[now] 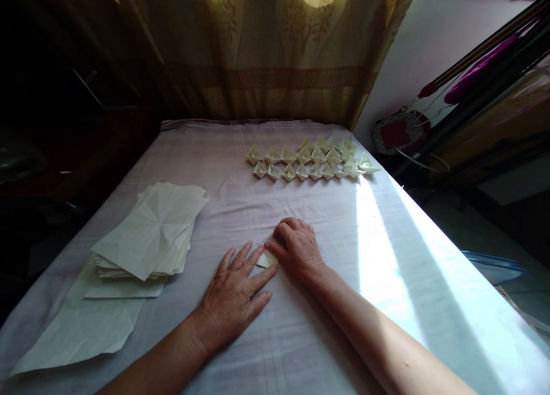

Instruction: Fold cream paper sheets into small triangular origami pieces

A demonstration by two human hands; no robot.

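A small folded piece of pale paper [265, 259] lies on the cloth-covered table [301, 349], mostly hidden under my two hands. My left hand [234, 294] lies flat with its fingers stretched out, the fingertips resting on the paper. My right hand [296, 247] presses down on the paper's right side with its fingers curled, thumb at the paper's edge.
A stack of creased paper sheets [150, 231] lies at the left, over a larger sheet [81, 329]. Several folded paper boats [311, 159] stand in rows at the far side. A patterned curtain [266, 51] hangs behind. Sunlight falls on the table's right part.
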